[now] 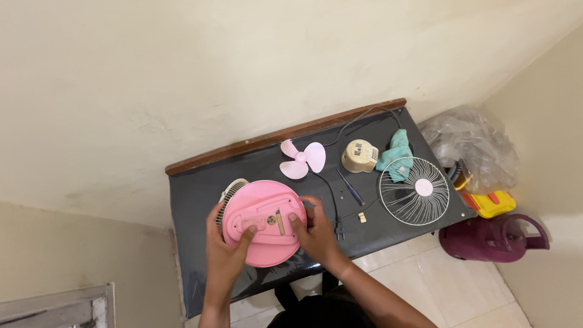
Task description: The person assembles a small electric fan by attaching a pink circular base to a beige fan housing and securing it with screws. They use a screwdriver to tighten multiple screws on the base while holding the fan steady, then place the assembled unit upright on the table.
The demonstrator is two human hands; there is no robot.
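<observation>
Both hands had a grip on the pink fan base (262,222) at the worktop's (200,188) front edge, left hand (226,249) and right hand (316,234) clasping its sides. Blade (302,159), wire guard (414,190), motor cover (359,156) and screwdriver (351,187) lay separately, so it looked stripped down, reassembly pending.

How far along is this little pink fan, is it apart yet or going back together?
Apart: the pink blade, wire front grille and beige motor housing lie separately on the black table, a screwdriver between them. In hand: left hand and right hand grip the pink base, underside up. Which direction, I cannot tell.
</observation>
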